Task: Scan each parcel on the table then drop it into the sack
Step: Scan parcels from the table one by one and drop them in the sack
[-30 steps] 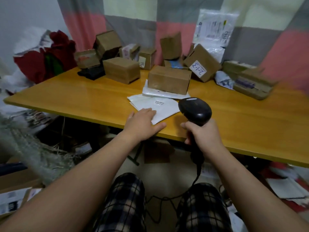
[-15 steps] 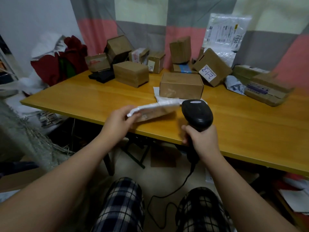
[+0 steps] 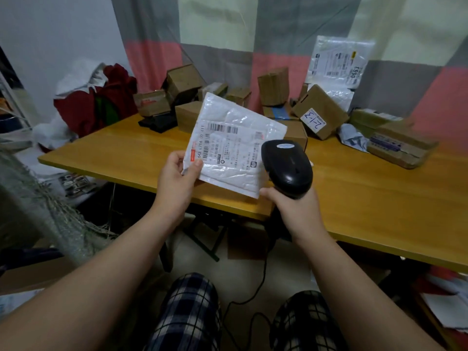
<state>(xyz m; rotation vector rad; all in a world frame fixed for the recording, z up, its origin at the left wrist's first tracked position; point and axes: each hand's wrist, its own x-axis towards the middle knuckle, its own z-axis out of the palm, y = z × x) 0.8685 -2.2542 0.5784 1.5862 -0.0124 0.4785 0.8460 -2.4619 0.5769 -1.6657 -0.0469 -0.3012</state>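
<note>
Mid-frame: left hand (image 3: pixel 174 177) pinches white mailer (image 3: pixel 233 148), label up; right hand (image 3: pixel 293 211) grips black scanner (image 3: pixel 288 167) beside it.

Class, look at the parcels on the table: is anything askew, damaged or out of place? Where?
Yes. At the back, the box with a handwritten label sits tilted on one edge, and a box further left is tipped too. The flat cartons at far right look squashed.

The table (image 3: pixel 379 198) is smooth wood. Above its near edge, the white parcel (image 3: pixel 235 150) is crinkly, shiny plastic and the scanner (image 3: pixel 288 168) is glossy plastic. At its back, the boxes (image 3: pixel 321 110) are dull cardboard.
</note>
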